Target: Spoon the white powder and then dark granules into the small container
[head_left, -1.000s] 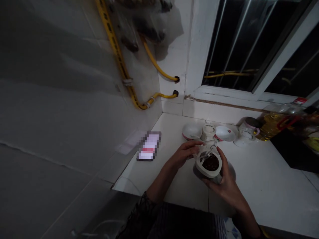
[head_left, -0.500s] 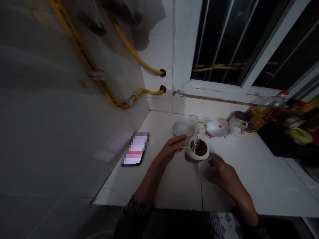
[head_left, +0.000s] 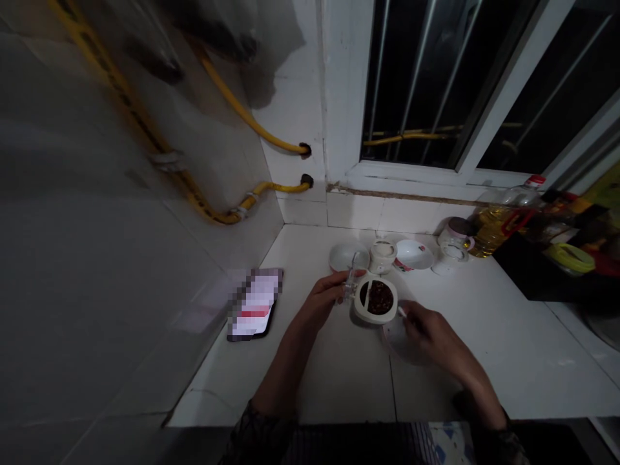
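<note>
My left hand [head_left: 325,300] is closed around the side of a white seasoning jar [head_left: 361,310], near its raised clear lid [head_left: 352,279]. Dark reddish-brown chili seasoning [head_left: 380,298] shows inside the jar. My right hand [head_left: 429,332] is pinched just right of the jar, with the pale end of a small white utensil [head_left: 402,312] poking out from the fingers. Most of that utensil is hidden, so its exact kind is unclear. Beneath the right hand sits a pale bowl [head_left: 393,341], partly covered by the hand.
Behind the jar stand a bowl [head_left: 346,257], a lidded white jar [head_left: 383,256], a flowered dish [head_left: 414,254] and another jar [head_left: 451,257]. A phone [head_left: 256,303] lies at the left. An oil bottle [head_left: 494,226] and a dark box [head_left: 518,271] stand at right.
The jar has come slightly left and sits more level, its contents in fuller view. My right hand has shifted from over the bowl towards the jar's rim, and the white utensil end now shows.
</note>
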The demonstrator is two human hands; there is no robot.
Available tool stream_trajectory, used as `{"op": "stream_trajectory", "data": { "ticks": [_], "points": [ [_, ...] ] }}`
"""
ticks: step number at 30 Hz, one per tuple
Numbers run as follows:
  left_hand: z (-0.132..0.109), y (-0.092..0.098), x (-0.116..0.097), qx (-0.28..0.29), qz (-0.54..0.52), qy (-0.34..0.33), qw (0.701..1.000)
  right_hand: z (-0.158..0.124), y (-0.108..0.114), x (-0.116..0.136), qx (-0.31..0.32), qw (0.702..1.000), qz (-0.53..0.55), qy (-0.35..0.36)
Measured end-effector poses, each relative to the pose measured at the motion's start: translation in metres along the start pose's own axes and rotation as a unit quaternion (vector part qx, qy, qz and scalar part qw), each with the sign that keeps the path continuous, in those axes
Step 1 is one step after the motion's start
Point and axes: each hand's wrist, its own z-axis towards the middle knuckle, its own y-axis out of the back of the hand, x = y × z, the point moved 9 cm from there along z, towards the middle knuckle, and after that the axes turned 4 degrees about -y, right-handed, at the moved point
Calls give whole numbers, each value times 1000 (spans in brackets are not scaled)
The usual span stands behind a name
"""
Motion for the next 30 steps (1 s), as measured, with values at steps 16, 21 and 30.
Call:
{"op": "stream_trajectory", "data": {
  "ticks": [16,21,30],
  "points": [
    [22,-43,-43,150,161,-12,975,-61,-13,-105,-190,832,472,-221],
    [29,-61,-50,209,201,-14,957,-53,-10,-98,-197,835,472,-203],
    [35,-101,-53,297,373,-35,878,-50,-17,-104,-216,810,514,-185]
  ]
}}
